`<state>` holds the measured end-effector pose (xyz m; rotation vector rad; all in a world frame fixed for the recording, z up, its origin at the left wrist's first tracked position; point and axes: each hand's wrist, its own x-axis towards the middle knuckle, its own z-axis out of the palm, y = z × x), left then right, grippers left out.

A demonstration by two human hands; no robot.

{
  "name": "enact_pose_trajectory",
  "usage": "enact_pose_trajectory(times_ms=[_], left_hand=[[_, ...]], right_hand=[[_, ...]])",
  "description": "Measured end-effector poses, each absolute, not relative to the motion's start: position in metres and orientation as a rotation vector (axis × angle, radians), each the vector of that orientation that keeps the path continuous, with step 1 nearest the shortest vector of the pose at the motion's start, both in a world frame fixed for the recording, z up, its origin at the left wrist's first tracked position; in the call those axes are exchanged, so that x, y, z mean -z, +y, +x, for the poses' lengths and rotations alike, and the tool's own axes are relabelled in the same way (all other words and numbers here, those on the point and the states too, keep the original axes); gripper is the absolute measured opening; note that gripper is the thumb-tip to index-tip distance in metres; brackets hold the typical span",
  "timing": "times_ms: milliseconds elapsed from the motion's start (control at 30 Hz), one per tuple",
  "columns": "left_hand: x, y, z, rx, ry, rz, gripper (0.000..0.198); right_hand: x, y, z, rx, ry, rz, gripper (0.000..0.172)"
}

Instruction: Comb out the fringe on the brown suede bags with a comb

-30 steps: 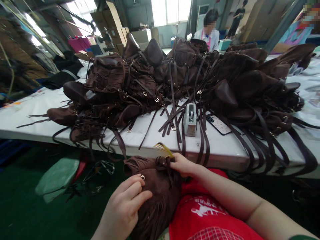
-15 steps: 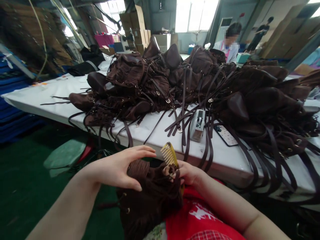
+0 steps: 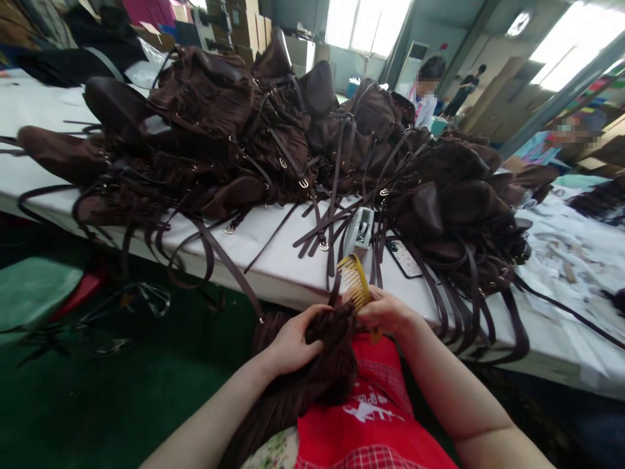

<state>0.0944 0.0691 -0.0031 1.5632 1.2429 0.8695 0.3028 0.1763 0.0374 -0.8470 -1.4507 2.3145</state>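
A dark brown fringed bag (image 3: 293, 391) lies across my lap, beside the red apron (image 3: 371, 417). Its upper part is bunched between my two hands. My left hand (image 3: 297, 342) grips the gathered brown material, thumb on the near side. In my right hand (image 3: 385, 312) is a yellow wide-toothed comb (image 3: 360, 281), its teeth pointing left and its back upright. The comb's lower end shows below my fingers. Some of the fringe touches my right fingertips; whether they also pinch it is hidden.
A white-covered table (image 3: 273, 241) carries a big heap of similar brown bags (image 3: 205, 98), with straps (image 3: 449, 306) hanging over the front edge. A tape dispenser (image 3: 359, 231) and a phone (image 3: 404, 258) lie near that edge. People (image 3: 424, 98) are beyond the table.
My left hand has gone from spread above the bag to closed on its material. The comb has come up and right with my right hand. The view has turned right.
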Motion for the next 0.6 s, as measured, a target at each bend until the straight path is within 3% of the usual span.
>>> enact_pose_trajectory(times_ms=[100, 233, 467, 600], left_hand=[[-0.003, 0.073, 0.105, -0.912, 1.325, 1.648, 0.051], [-0.008, 0.078, 0.106, -0.809, 1.424, 1.789, 0.036], [-0.016, 0.087, 0.079, -0.799, 1.795, 1.749, 0.025], [-0.034, 0.095, 0.057, -0.850, 1.963, 1.775, 0.026]], right_hand=[[-0.045, 0.184, 0.292, -2.291, -1.405, -0.898, 0.029], [-0.048, 0.183, 0.267, -2.122, -1.533, -0.918, 0.029], [-0.048, 0.175, 0.249, -1.312, -1.859, -1.043, 0.044], [-0.038, 0.160, 0.241, -1.181, -1.929, -1.015, 0.039]])
